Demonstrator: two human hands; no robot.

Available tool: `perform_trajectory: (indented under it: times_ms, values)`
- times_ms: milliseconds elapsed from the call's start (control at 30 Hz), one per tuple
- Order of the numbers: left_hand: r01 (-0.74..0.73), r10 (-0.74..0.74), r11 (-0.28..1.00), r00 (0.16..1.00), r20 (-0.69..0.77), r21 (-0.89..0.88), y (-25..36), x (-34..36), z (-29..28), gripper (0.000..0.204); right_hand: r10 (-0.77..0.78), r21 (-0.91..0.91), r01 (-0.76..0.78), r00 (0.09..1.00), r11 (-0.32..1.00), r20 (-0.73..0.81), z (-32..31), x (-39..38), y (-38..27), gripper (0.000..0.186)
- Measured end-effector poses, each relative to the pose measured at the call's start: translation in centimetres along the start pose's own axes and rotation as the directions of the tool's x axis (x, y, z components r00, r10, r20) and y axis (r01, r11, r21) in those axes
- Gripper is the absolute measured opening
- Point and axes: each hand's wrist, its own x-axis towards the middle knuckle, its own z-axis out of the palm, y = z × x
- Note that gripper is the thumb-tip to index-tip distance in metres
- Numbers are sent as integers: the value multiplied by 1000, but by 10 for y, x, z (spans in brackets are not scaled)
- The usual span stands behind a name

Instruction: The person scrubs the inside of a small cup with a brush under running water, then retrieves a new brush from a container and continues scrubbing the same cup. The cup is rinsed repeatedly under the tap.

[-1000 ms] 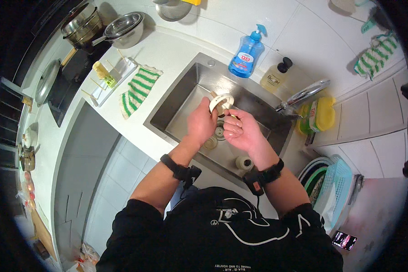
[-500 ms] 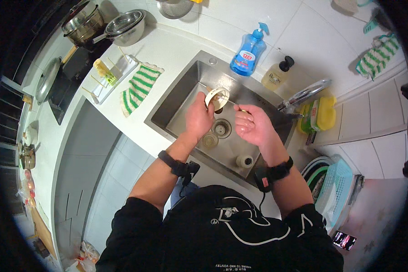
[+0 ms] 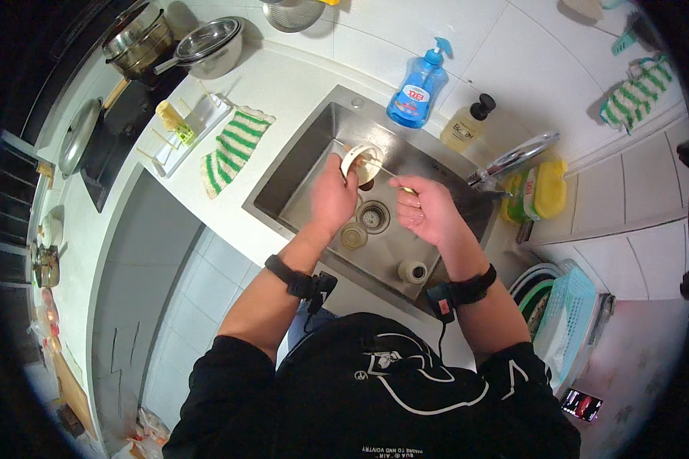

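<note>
Over the steel sink [image 3: 279, 180], my left hand [image 3: 334, 193] is closed around a small white round cup [image 3: 347, 162], whose opening is tilted up. Something brownish shows inside it, too small to make out. My right hand [image 3: 426, 210] pinches a thin light-coloured stick [image 3: 383, 170]; its far end reaches into the white cup. The tip of the stick is hard to see. Below my hands, the drain strainer [image 3: 373, 218] sits in the sink floor. Beside it lies a clear round container [image 3: 353, 236]. A small white cylindrical part [image 3: 412, 271] stands near the sink's front right.
Behind the sink are a blue soap bottle [image 3: 417, 93], a pale yellow pump bottle [image 3: 465, 128] and the faucet [image 3: 517, 157]. Yellow-green sponge packs [image 3: 545, 191] stand right. On the left counter lie a striped cloth [image 3: 237, 151] and a white tray [image 3: 177, 157] with sticks.
The white cup has shifted slightly left and turned in my left hand. My right hand has tilted, and the stick now shows reaching into the cup.
</note>
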Motion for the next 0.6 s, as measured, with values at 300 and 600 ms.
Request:
perform_trajectory:
  times_ms: [300, 600]
  values:
    - [30, -30, 999, 1000, 1, -31, 1, 5, 3, 20, -679, -983, 18, 726, 184, -114, 8, -3, 11, 20]
    - [61, -62, 998, 997, 50, 17, -1, 6, 7, 20, -603, -992, 124, 792, -1, 99, 10, -13, 1, 16]
